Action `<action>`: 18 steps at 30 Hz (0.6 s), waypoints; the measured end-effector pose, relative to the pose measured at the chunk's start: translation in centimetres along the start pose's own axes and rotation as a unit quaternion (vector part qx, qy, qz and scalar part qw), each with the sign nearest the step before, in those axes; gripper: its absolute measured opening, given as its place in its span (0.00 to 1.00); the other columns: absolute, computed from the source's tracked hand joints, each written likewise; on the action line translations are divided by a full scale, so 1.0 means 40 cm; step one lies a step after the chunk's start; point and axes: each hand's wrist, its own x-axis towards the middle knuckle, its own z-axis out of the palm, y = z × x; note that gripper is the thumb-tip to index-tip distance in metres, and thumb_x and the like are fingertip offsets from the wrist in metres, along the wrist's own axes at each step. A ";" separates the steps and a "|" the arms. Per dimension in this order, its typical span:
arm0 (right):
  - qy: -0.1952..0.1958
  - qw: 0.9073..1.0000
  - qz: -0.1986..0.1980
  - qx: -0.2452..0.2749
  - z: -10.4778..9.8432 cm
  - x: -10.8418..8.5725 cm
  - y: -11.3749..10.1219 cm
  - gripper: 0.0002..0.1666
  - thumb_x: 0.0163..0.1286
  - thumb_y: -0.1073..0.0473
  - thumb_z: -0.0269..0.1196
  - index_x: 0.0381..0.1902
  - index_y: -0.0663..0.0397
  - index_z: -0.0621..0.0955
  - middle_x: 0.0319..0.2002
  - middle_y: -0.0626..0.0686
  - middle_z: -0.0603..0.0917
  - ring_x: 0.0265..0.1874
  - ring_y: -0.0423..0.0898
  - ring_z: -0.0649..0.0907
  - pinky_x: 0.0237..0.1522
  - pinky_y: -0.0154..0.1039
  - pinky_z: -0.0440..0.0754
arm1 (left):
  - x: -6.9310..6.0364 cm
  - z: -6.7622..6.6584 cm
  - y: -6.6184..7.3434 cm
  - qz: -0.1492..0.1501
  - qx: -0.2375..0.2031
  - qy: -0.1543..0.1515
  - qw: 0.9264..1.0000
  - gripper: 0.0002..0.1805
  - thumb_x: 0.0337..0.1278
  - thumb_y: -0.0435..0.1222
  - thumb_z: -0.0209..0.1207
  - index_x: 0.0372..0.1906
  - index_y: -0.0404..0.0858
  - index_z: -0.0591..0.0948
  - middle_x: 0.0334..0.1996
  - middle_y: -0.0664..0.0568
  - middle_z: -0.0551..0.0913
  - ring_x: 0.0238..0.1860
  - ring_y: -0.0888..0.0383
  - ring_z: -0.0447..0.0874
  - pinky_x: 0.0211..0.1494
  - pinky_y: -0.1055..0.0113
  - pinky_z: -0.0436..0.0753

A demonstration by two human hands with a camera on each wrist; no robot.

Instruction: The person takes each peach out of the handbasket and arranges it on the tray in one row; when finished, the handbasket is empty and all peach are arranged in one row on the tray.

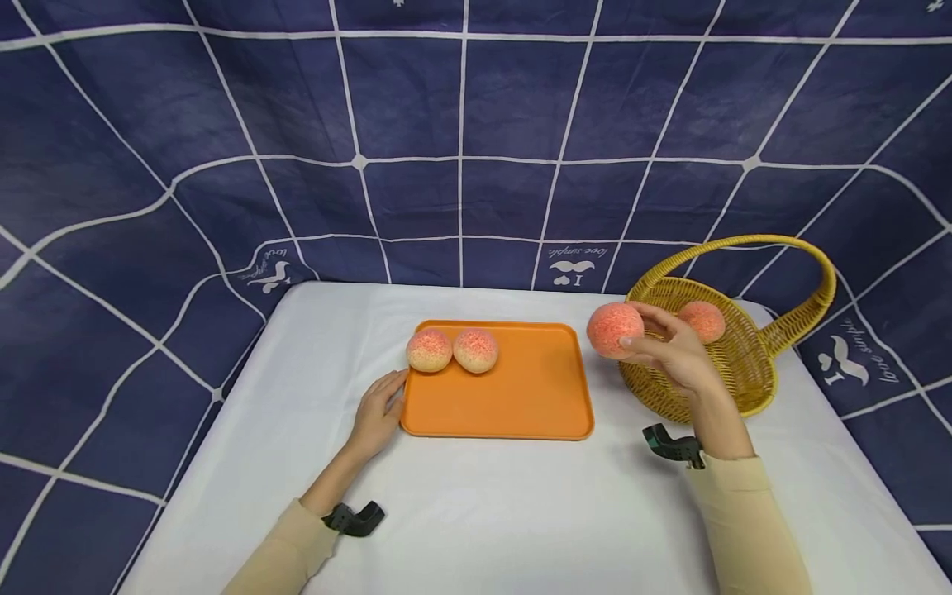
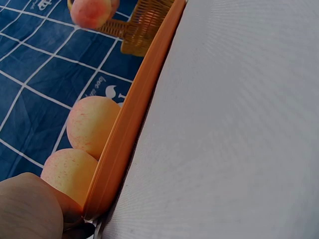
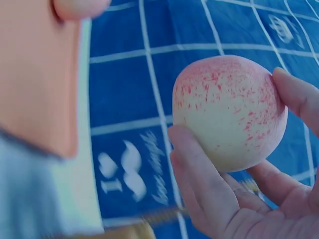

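Note:
Two peaches, one (image 1: 429,349) beside the other (image 1: 476,350), sit touching at the left back of an orange tray (image 1: 521,397). My left hand (image 1: 378,417) rests on the table with its fingertips at the tray's left edge; the left wrist view shows the hand (image 2: 35,209) by that tray corner. My right hand (image 1: 673,351) holds another peach (image 1: 614,330) in the air between the tray and a wicker basket (image 1: 759,388). In the right wrist view, fingers and thumb grip this peach (image 3: 229,112) from its sides. One more peach (image 1: 702,321) lies in the basket.
The basket stands at the right of the white-covered table (image 1: 491,512), its tall handle (image 1: 744,240) arching over it toward the back right. A dark blue cloth with white lines (image 1: 416,99) hangs behind the table and at its sides.

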 end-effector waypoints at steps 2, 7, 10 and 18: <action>-0.005 1.000 0.017 -0.007 0.031 0.025 0.015 0.36 0.63 0.72 0.64 0.68 0.60 0.67 0.50 0.48 0.77 0.39 0.41 0.86 0.39 0.37 0.88 | -0.001 -0.002 0.001 -0.004 0.002 -0.001 1.000 0.26 0.65 0.26 0.51 0.68 0.28 0.69 0.68 0.35 0.69 0.72 0.39 0.61 0.76 0.43 0.57; -0.006 0.998 0.052 -0.030 0.103 0.077 0.054 0.39 0.61 0.70 0.66 0.69 0.62 0.66 0.52 0.51 0.76 0.39 0.41 0.84 0.40 0.40 0.89 | 0.000 -0.002 0.005 -0.009 0.002 -0.005 1.000 0.26 0.66 0.27 0.51 0.68 0.29 0.69 0.69 0.36 0.69 0.73 0.40 0.60 0.76 0.43 0.55; -0.010 0.997 0.064 -0.043 0.142 0.099 0.082 0.40 0.60 0.69 0.66 0.70 0.62 0.65 0.55 0.56 0.74 0.41 0.41 0.83 0.41 0.40 0.88 | -0.002 -0.002 0.006 -0.002 0.003 0.000 1.000 0.25 0.66 0.27 0.51 0.68 0.28 0.69 0.68 0.35 0.69 0.72 0.39 0.61 0.76 0.42 0.56; -0.015 0.994 0.100 -0.050 0.210 0.134 0.133 0.39 0.60 0.70 0.65 0.69 0.61 0.68 0.60 0.61 0.73 0.45 0.43 0.80 0.46 0.40 0.87 | -0.002 0.001 0.004 0.014 0.006 0.014 1.000 0.25 0.65 0.25 0.51 0.67 0.26 0.70 0.67 0.34 0.70 0.71 0.37 0.62 0.75 0.41 0.57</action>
